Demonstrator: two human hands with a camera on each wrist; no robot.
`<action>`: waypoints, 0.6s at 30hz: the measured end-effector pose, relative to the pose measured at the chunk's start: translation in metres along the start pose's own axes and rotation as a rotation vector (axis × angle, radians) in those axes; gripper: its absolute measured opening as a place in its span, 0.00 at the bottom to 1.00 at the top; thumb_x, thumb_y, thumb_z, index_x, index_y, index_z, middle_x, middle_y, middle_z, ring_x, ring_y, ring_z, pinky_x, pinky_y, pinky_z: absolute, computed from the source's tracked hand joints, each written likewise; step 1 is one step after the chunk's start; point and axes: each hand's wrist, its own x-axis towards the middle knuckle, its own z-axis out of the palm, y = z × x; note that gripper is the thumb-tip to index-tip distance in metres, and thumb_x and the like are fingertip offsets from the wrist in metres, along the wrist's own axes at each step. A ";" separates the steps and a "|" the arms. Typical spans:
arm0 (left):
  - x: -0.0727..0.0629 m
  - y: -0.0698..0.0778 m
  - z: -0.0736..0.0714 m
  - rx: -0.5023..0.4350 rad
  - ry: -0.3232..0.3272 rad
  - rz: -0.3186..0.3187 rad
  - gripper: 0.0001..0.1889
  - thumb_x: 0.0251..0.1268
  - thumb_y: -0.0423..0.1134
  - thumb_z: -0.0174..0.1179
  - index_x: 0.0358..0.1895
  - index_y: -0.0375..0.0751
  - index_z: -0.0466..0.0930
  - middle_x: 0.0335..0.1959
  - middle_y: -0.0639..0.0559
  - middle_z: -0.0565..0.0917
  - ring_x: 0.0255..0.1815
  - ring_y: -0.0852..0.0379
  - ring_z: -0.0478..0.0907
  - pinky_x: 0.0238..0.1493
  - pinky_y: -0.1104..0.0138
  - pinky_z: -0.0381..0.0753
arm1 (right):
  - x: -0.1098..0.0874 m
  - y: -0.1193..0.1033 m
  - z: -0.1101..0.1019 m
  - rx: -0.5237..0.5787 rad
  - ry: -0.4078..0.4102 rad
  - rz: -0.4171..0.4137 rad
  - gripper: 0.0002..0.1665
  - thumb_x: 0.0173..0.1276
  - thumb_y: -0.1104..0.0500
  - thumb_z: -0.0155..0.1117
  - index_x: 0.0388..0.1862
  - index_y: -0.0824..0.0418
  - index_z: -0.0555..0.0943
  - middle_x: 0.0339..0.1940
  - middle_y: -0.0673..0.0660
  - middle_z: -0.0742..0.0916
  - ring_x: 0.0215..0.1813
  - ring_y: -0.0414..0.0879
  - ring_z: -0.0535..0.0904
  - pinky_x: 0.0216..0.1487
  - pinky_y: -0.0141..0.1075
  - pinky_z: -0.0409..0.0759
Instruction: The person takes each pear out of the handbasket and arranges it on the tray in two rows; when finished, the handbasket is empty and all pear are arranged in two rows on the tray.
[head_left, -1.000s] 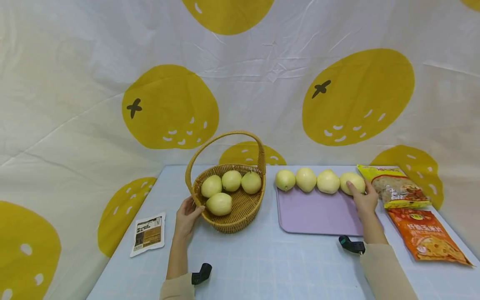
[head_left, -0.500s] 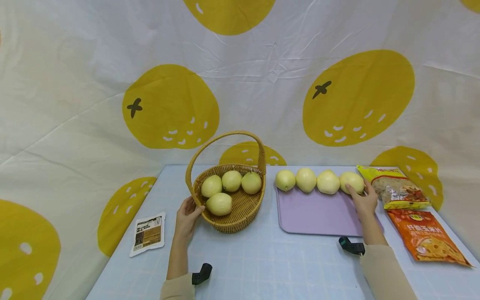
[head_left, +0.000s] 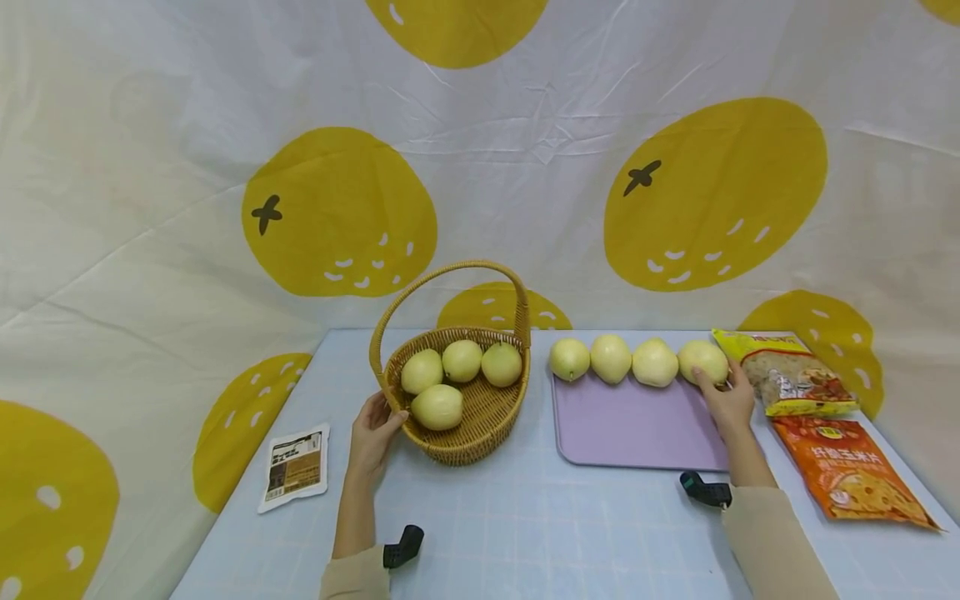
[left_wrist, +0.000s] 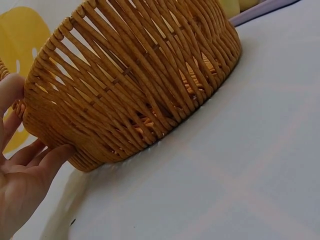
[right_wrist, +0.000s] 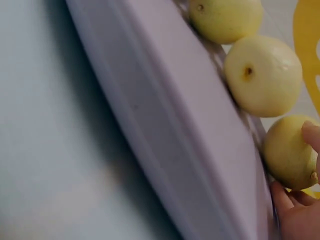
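My left hand (head_left: pixel 371 435) grips the left side of a wicker basket (head_left: pixel 480 446), thumb over the rim near the handle's foot. In the left wrist view, the fingers (left_wrist: pixel 55 157) press low on the basket's woven wall (left_wrist: pixel 135 85). Several pale yellow pears (head_left: pixel 438 407) lie in the basket. My right hand (head_left: pixel 731 408) holds the rightmost pear (head_left: pixel 703 360) of a row along the back edge of a purple tray (head_left: pixel 637 429). The right wrist view shows the thumb on this pear (right_wrist: pixel 285 150) and fingers beneath; part of the hand is cut off there.
Right of the tray lie a yellow food packet (head_left: pixel 798 375) and an orange packet (head_left: pixel 855 471). A small white and brown packet (head_left: pixel 296 467) lies left of the basket. A printed curtain (head_left: pixel 525 183) hangs behind the table (head_left: pixel 525 533).
Very little differs. The right thumb sits slightly lower on the pear than a second ago; the left hand and basket stay in place.
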 end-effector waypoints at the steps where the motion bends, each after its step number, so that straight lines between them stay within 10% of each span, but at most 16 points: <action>1: 0.000 0.000 0.000 -0.003 0.001 -0.002 0.30 0.60 0.21 0.57 0.66 0.28 0.60 0.69 0.37 0.61 0.72 0.46 0.56 0.53 0.78 0.75 | -0.001 -0.001 -0.001 -0.002 -0.009 0.004 0.44 0.66 0.47 0.60 0.75 0.57 0.54 0.70 0.68 0.65 0.65 0.61 0.67 0.62 0.31 0.71; 11: 0.000 0.000 0.001 -0.012 -0.006 0.004 0.30 0.60 0.21 0.56 0.66 0.27 0.59 0.70 0.37 0.60 0.72 0.45 0.54 0.53 0.78 0.74 | -0.012 -0.003 -0.013 -0.029 0.043 -0.051 0.41 0.65 0.54 0.62 0.73 0.59 0.58 0.67 0.69 0.69 0.60 0.62 0.72 0.43 0.13 0.72; 18: -0.001 0.000 0.001 -0.009 0.003 -0.010 0.31 0.60 0.21 0.56 0.67 0.29 0.58 0.71 0.36 0.58 0.73 0.44 0.53 0.53 0.78 0.75 | -0.017 -0.005 -0.020 -0.026 0.040 -0.024 0.40 0.67 0.53 0.59 0.73 0.61 0.57 0.70 0.67 0.66 0.65 0.63 0.67 0.63 0.37 0.71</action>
